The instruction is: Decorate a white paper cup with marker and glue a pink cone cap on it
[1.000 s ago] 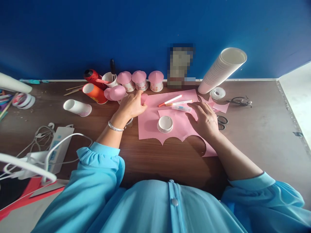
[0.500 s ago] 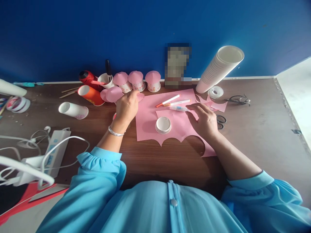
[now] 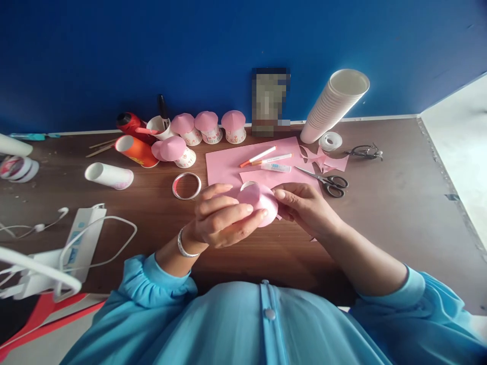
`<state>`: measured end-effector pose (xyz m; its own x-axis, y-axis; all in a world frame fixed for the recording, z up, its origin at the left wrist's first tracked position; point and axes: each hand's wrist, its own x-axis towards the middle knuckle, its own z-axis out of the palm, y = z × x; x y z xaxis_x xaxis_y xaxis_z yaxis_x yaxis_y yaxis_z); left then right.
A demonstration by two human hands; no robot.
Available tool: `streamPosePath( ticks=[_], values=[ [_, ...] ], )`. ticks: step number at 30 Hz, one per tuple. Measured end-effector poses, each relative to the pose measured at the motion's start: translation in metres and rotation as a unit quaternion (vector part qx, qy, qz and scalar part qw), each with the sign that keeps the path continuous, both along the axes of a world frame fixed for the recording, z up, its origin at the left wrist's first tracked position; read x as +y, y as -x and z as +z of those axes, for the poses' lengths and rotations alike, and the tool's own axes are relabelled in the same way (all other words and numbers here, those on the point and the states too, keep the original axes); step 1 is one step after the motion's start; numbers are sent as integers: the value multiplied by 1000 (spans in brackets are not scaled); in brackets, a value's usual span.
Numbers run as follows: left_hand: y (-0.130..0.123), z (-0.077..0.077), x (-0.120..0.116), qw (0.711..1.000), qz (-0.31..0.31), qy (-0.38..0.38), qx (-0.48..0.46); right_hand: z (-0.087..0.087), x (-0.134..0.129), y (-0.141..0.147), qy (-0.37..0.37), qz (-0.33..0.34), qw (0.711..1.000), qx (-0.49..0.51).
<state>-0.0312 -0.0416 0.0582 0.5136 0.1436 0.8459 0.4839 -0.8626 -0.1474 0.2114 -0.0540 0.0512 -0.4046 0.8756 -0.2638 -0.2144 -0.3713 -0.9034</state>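
Observation:
A shallow pink paper cone [image 3: 262,200] is held between my two hands over the table. My left hand [image 3: 222,215] has its fingers closed on the cone's left and near side. On the right edge, my right hand [image 3: 310,208] pinches the cone between thumb and fingers. Just behind the cone shows part of the white rim of a small paper cup [image 3: 249,184]; the rest of the cup is hidden. Beneath lies a pink paper sheet [image 3: 222,167], partly covered by my hands.
Several small cups with pink cone roofs [image 3: 233,121] stand near the blue wall. Markers [image 3: 262,154] lie on the sheet, with scissors [image 3: 331,183] to its right. A tape roll [image 3: 186,186] lies left, a tall cup stack [image 3: 335,106] back right, a power strip [image 3: 81,238] front left.
My left hand has come from the roofed cups toward the middle, bringing the pink cone. My right hand has moved nearer and taken its edge. The scissors and the left tape roll are now uncovered.

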Motion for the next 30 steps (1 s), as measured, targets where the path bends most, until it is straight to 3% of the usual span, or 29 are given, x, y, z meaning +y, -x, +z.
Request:
streamPosePath(
  ticks=[3, 5, 6, 8, 10, 11, 12, 17, 22, 30],
  values=[
    [2, -13, -6, 997, 29, 75, 12, -3, -4, 2, 49, -9, 998, 27],
    [4, -21, -9, 980, 77, 182, -21, -8, -5, 1, 52, -15, 998, 22],
    [5, -23, -10, 958, 105, 260, -59, -11, -4, 0, 47, -18, 999, 16],
    [5, -23, -10, 876, 128, 440, -151, -19, -2, -1, 32, -27, 999, 3],
    [4, -19, -7, 760, 98, 604, -219, -26, 1, -1, 15, -39, 999, -9],
    [4, -16, -6, 714, 81, 655, -235, -29, 3, 0, 9, -43, 999, -13],
    [5, -13, -4, 685, 71, 683, -245, -30, 4, 1, 4, -45, 999, -14],
    [7, -9, 1, 617, 50, 737, -272, -32, 6, 3, -2, -29, 1000, -12],
    [4, -13, 6, 530, 12, 796, -291, -36, 7, 1, 7, -24, 999, -46],
    [1, -19, 8, 505, 19, 807, -304, -38, 8, 1, 12, -33, 995, -90]
  ],
)
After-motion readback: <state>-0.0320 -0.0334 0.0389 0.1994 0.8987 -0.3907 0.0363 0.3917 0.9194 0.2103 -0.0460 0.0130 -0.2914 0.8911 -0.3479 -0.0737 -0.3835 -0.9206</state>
